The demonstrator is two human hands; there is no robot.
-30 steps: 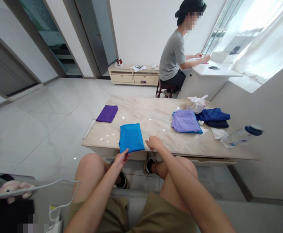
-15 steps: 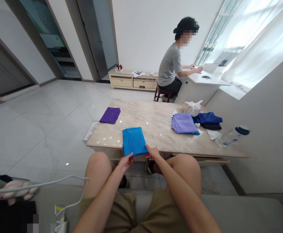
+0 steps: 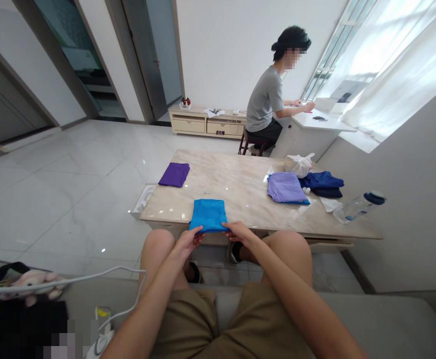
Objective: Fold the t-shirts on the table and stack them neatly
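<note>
A folded bright blue cloth [image 3: 208,214] lies at the near edge of the marble-topped table [image 3: 236,192], its front edge reaching over the rim. My left hand [image 3: 190,240] grips its near left corner, thumb on top and fingers underneath. At the near right corner my right hand [image 3: 239,232] pinches the same cloth in the same way. A folded purple cloth [image 3: 174,174] rests at the table's left end. Toward the right, a folded lilac cloth [image 3: 286,187] sits on top of a blue one, whose edge shows below it.
Dark blue cloths [image 3: 322,183], a white plastic bag [image 3: 300,163] and a clear bottle [image 3: 358,207] with a dark lid occupy the table's right end. A person [image 3: 266,99] sits at a white desk beyond. A white cable [image 3: 91,276] crosses at lower left.
The blue cloth has turned a little, so its near edge lies more level. My left hand has shifted slightly left and up along it. The camera view has moved slightly.
</note>
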